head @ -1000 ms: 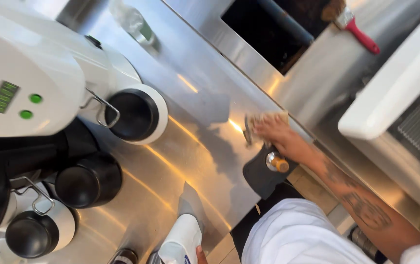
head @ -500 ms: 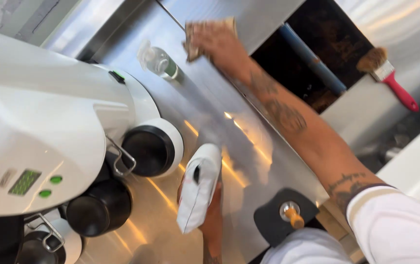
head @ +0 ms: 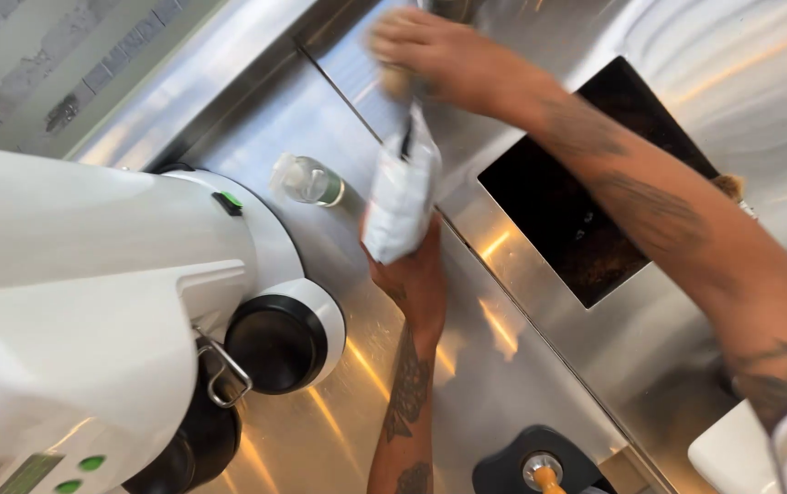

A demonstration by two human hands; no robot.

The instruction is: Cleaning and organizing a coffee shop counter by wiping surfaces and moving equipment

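The left hand (head: pixel 416 274) has its fingers closed around the lower end of 1 white spray bottle (head: pixel 401 192), holding it upright above the steel tabletop (head: pixel 494 366); what is in the bottle cannot be told. The right hand (head: pixel 439 55) reaches to the far edge, fingers pressed down on 1 tan cloth (head: pixel 395 80), mostly hidden beneath them. Just left of the spray bottle stands 1 small clear bottle (head: pixel 307 180), its contents unclear. A dark rectangular opening (head: pixel 586 201) is sunk into the tabletop under the right forearm. At left, 1 white machine (head: pixel 91 302) carries a black round container (head: pixel 274 343). Near the bottom edge sits 1 black base with a metal knob (head: pixel 540 468).
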